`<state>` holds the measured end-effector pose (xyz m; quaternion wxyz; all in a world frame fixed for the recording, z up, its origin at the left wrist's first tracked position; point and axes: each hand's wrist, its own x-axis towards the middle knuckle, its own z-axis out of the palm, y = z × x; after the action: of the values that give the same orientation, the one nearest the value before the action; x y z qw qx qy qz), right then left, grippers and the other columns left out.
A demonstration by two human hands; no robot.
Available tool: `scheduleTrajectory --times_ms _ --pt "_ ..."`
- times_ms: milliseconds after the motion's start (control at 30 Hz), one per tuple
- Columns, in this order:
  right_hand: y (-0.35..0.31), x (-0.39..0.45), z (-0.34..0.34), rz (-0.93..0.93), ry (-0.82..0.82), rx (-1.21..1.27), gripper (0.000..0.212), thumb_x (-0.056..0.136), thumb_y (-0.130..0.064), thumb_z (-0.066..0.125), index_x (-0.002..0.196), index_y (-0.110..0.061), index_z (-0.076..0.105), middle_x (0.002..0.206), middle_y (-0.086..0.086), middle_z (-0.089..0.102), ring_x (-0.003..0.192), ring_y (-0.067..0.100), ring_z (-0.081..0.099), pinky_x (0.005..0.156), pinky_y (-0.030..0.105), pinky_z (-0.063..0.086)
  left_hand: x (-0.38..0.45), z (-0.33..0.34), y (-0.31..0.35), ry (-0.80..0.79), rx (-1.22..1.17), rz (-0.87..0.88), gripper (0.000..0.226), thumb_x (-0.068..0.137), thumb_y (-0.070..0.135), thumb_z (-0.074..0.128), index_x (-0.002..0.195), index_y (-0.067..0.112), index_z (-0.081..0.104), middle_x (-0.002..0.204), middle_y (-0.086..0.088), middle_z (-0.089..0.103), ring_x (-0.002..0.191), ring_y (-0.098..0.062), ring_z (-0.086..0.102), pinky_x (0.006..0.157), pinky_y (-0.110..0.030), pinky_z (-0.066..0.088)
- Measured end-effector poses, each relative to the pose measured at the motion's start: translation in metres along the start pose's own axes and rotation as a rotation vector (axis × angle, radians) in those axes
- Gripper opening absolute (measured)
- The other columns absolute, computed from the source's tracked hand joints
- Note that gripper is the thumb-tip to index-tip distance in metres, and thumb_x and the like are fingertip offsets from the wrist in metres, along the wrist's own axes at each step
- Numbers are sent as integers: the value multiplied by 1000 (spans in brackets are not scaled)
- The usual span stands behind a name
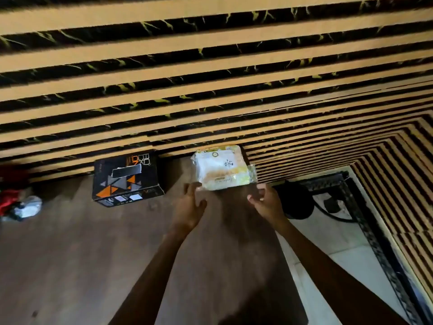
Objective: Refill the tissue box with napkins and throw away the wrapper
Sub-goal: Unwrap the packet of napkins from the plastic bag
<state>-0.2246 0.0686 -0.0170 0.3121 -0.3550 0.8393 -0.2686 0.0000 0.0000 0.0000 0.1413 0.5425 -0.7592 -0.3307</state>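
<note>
A napkin pack [222, 170] in clear plastic wrapper with yellow print lies on the brown table [93, 254] near the striped wall. My left hand [189, 207] is just below its left corner, fingers spread, fingertips touching or nearly touching the wrapper edge. My right hand [267, 202] is at the pack's lower right corner, fingers curled and apart; whether it pinches the wrapper is unclear. A black tissue box [126, 178] with orange and grey triangles and a top slot stands to the left of the pack.
Red and white crumpled items [18, 205] lie at the table's left edge. A black round object [297, 200] sits beyond the table's right edge, above a white floor [346, 254] with a dark patterned border. The black-and-tan striped wall [210, 78] runs behind.
</note>
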Motion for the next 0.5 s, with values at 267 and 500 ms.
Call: scheduleTrajectory --times_ms 267,500 --pt "-1 103 11 57 -57 42 50 74 -30 77 112 -5 58 99 5 65 90 22 63 74 33 52 81 23 8 47 -425 -435 25 87 15 69 106 8 54 109 -18 59 90 -21 62 66 -18 55" --pt "-4 125 24 161 -248 175 30 79 -26 74 103 -9 68 99 13 73 90 28 71 76 40 60 97 35 10 40 -706 -565 8 90 5 61 83 5 58 62 1 59 41 1 57 39 -7 39"
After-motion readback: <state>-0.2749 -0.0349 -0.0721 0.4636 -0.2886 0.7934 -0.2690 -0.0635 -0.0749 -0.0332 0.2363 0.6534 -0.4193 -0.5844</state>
